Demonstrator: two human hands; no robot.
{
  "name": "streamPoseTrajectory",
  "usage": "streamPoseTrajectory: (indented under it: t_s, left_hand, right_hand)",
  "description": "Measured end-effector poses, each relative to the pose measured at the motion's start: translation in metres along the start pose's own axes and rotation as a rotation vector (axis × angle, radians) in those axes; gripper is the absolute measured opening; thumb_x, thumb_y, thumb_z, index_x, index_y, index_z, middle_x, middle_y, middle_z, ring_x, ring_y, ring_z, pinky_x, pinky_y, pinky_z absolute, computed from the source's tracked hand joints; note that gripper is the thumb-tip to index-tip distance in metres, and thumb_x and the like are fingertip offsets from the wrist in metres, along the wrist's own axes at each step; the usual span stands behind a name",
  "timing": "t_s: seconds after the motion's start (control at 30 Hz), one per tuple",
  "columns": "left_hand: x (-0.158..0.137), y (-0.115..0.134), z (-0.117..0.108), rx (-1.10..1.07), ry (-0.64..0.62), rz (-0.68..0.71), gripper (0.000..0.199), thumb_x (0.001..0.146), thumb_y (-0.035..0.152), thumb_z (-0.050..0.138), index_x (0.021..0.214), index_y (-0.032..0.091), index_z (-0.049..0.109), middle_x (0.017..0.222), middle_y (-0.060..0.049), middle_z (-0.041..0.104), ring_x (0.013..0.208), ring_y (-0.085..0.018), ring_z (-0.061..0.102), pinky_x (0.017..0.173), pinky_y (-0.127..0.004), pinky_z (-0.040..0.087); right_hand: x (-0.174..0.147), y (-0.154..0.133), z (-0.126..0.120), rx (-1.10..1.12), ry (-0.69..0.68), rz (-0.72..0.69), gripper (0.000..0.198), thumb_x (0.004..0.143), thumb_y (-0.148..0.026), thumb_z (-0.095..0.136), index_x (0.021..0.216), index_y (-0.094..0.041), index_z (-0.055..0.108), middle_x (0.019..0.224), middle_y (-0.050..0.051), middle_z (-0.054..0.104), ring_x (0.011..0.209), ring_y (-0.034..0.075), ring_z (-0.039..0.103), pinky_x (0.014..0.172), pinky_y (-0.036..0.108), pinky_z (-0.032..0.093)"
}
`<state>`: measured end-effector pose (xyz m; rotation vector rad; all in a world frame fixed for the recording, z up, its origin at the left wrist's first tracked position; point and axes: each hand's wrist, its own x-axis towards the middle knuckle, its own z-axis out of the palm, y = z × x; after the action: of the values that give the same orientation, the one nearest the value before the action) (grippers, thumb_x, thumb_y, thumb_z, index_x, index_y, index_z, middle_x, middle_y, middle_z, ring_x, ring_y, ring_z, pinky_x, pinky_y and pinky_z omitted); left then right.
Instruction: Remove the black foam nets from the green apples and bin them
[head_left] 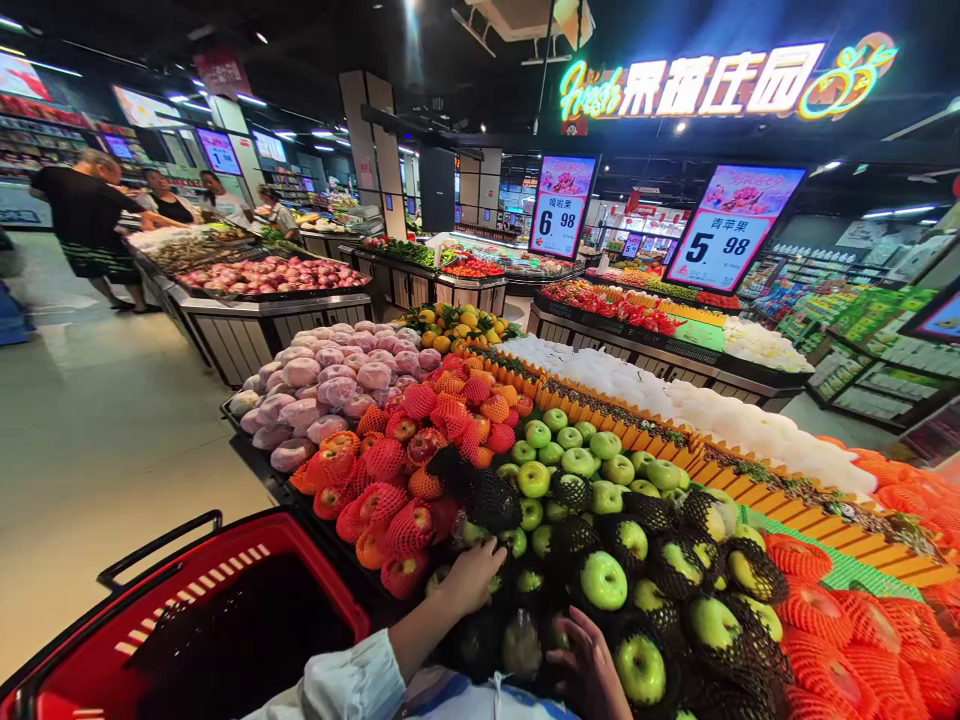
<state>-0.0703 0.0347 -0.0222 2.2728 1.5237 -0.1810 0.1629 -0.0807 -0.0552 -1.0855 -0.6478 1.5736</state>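
Note:
My left hand (471, 580) reaches over the near edge of a heap of green apples (603, 580), close to the red apples in foam nets (409, 527). Its fingers are extended and slightly bent, with the tips down among the fruit; I see nothing held in it. My right hand (589, 655) is lower and further right, fingers apart, beside green apples in black foam nets. Between the two hands lies a shaded apple (522, 645), its covering hard to make out. A black foam net (491, 498) sits just above my left hand.
A red shopping basket (217, 600) with a black handle stands at the lower left. Pink wrapped fruit (330, 375), white netted fruit (675, 400) and orange-netted fruit (862, 635) surround the apples. Price screens (735, 228) hang beyond. Several people stand at a far-left stall.

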Motion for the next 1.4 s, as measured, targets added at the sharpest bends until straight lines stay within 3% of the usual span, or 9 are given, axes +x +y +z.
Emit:
streamPoseTrajectory:
  t_s: [0.13,0.23,0.43,0.53,0.67,1.0,1.1,1.3,1.4]
  left_hand:
    - [-0.002,-0.013,-0.016,-0.159,0.063,0.08,0.045,0.078,0.039,0.079,0.116,0.022,0.062,0.126,-0.008,0.062,0.117,-0.029,0.06,0.102,-0.04,0.049]
    - [-0.005,-0.02,-0.035,-0.25,0.316,0.126,0.022,0.093,0.036,0.06,0.11,0.024,0.064,0.123,-0.007,0.062,0.117,-0.024,0.058,0.105,-0.038,0.047]
    - [-0.013,-0.025,-0.052,-0.194,0.757,0.025,0.017,0.089,0.029,0.06,0.101,0.019,0.067,0.157,-0.011,0.031,0.146,-0.031,0.03,0.121,-0.046,0.032]
    - [-0.011,-0.033,-0.041,-0.134,0.615,0.009,0.016,0.085,0.032,0.066,0.093,0.018,0.07,0.157,-0.012,0.035,0.148,-0.036,0.027,0.121,-0.052,0.03]
    - [-0.005,-0.041,-0.027,-0.152,0.489,-0.038,0.033,0.089,0.034,0.064,0.115,0.015,0.068,0.141,-0.015,0.056,0.137,-0.033,0.046,0.118,-0.049,0.037]
    - [-0.021,-0.007,-0.037,-0.558,0.801,0.126,0.015,0.091,0.033,0.06,0.097,0.02,0.065,0.103,-0.008,0.071,0.115,-0.024,0.063,0.106,-0.04,0.048]
    - [-0.028,0.016,-0.031,-0.687,0.653,0.306,0.012,0.089,0.031,0.059,0.085,0.02,0.063,0.09,-0.005,0.07,0.101,-0.021,0.066,0.098,-0.036,0.051]
    - [-0.043,0.055,-0.031,-0.679,0.037,0.795,0.007,0.085,0.022,0.06,0.084,0.019,0.065,0.094,-0.006,0.069,0.089,-0.018,0.066,0.084,-0.028,0.053]
    - [-0.042,0.052,-0.043,-0.644,0.182,0.749,0.007,0.084,0.02,0.06,0.088,0.02,0.066,0.12,-0.01,0.066,0.11,-0.021,0.063,0.101,-0.033,0.049]
  right_hand:
    - [-0.006,-0.005,0.002,0.013,0.057,-0.009,0.074,0.064,-0.078,0.077,0.117,-0.027,0.064,0.122,0.012,0.062,0.084,0.026,0.066,0.058,0.031,0.046]
    - [-0.011,-0.007,0.003,0.019,0.102,-0.024,0.074,0.064,-0.079,0.077,0.115,-0.027,0.066,0.12,0.011,0.063,0.083,0.025,0.065,0.058,0.03,0.044]
    - [-0.019,-0.012,0.004,-0.01,0.075,-0.033,0.068,0.07,-0.076,0.075,0.116,-0.027,0.067,0.121,0.01,0.064,0.089,0.026,0.065,0.064,0.033,0.046]
    - [-0.021,-0.015,0.005,-0.017,0.043,-0.038,0.066,0.073,-0.074,0.073,0.118,-0.026,0.067,0.123,0.011,0.064,0.091,0.027,0.065,0.066,0.034,0.047]
    - [-0.024,-0.018,0.006,-0.016,0.029,-0.032,0.063,0.076,-0.071,0.072,0.118,-0.024,0.067,0.122,0.013,0.064,0.092,0.028,0.065,0.068,0.035,0.047]
    - [-0.029,-0.022,0.014,-0.064,0.013,-0.053,0.059,0.08,-0.066,0.071,0.119,-0.023,0.067,0.12,0.013,0.065,0.093,0.028,0.065,0.069,0.035,0.048]
    - [-0.031,-0.02,0.015,-0.079,0.023,-0.073,0.061,0.082,-0.064,0.07,0.127,-0.024,0.062,0.129,0.013,0.061,0.098,0.029,0.065,0.071,0.036,0.049]
    - [-0.031,-0.022,0.008,-0.254,0.15,-0.235,0.065,0.073,-0.046,0.085,0.13,-0.027,0.06,0.134,0.007,0.06,0.122,0.029,0.055,0.103,0.041,0.044]
    - [-0.03,-0.023,0.003,-0.304,0.216,-0.22,0.052,0.071,-0.049,0.084,0.113,-0.022,0.069,0.117,0.008,0.069,0.112,0.031,0.059,0.106,0.046,0.042]
